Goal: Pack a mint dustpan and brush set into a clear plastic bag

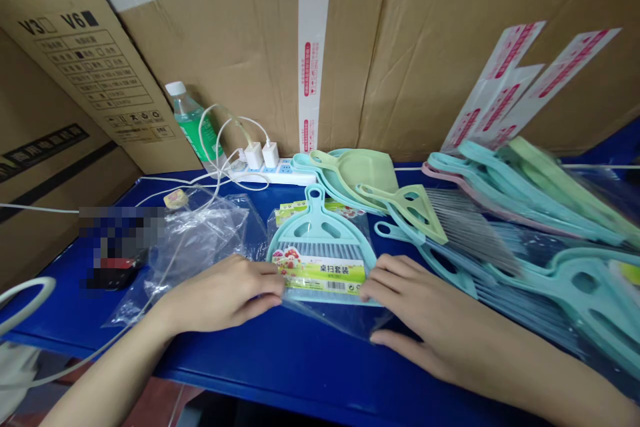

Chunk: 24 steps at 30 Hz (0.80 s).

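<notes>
A teal mini dustpan and brush set [320, 240] with a green paper label lies in a clear plastic bag [345, 317] on the blue table [280, 353]. My left hand [225, 293] rests flat at the bag's left edge, its fingertips touching the label. At the bag's right edge my right hand [415, 300] lies with fingers stretched out over the plastic, pressing it down. Neither hand grips anything.
Loose teal and green dustpans [360, 170] and brushes [450, 217] are piled at the right. Empty clear bags [200, 233] lie at the left. A power strip with chargers [265, 167], a green bottle [193, 123] and cardboard boxes [400, 47] stand behind.
</notes>
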### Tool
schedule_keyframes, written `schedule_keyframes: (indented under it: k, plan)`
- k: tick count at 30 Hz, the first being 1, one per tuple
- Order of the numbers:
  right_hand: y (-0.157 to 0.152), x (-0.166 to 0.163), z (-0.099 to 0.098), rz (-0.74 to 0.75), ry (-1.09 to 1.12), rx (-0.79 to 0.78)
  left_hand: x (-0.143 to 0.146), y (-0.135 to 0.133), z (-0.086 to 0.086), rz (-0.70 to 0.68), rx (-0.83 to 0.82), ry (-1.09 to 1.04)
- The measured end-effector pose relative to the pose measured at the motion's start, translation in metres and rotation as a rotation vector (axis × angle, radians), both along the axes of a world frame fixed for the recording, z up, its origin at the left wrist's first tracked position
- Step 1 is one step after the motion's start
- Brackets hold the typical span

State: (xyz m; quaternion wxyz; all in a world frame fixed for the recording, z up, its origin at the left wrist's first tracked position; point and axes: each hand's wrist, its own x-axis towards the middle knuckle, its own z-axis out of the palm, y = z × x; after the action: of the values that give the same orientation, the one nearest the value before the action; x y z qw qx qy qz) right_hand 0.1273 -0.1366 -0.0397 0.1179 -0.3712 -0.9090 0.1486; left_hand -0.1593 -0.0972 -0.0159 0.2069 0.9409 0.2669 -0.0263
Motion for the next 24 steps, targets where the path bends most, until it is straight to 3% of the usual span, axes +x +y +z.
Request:
schedule_keyframes:
  k: [5,12,24]
  plan:
    - [0.002,-0.003,-0.001,0.028,0.018,-0.031,0.000,-0.002,0.001,0.043,0.042,0.032]
    - [0.006,-0.007,-0.017,0.030,0.060,0.262,0.004,-0.004,-0.004,0.099,0.119,0.003]
    - [0.005,-0.016,-0.019,-0.129,0.015,0.359,0.007,-0.004,-0.017,0.201,0.281,-0.113]
